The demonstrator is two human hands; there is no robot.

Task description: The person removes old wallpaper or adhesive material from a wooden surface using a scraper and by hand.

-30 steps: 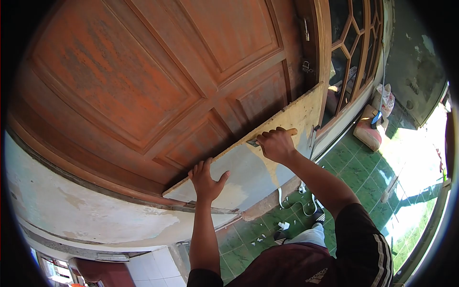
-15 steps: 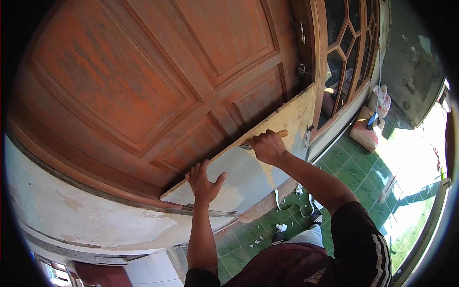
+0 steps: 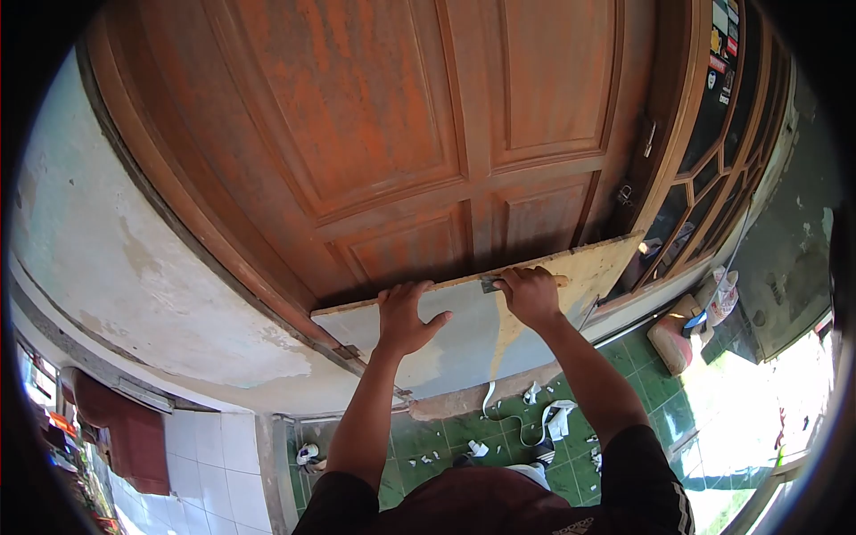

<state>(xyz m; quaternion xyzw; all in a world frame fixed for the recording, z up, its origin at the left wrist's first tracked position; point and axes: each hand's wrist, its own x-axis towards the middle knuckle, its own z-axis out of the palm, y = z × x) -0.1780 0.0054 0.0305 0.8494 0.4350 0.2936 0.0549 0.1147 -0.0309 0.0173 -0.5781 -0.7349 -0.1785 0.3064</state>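
A flat board, grey-painted over most of its face with bare pale wood at its right end, leans against the lower part of a big reddish-brown panelled wooden door. The left hand is spread flat on the grey face, fingers over the board's top edge — released rather than clenched, pressing the board. The right hand is clenched around a tool with a pale wooden handle whose dark metal end lies against the top edge of the board, just beside the left hand's fingers. To the right of the door stands a wooden window frame with angular glass panes. Below, the green tiled floor carries white scraps and a white cord — further right a pale sack lies near the wall.
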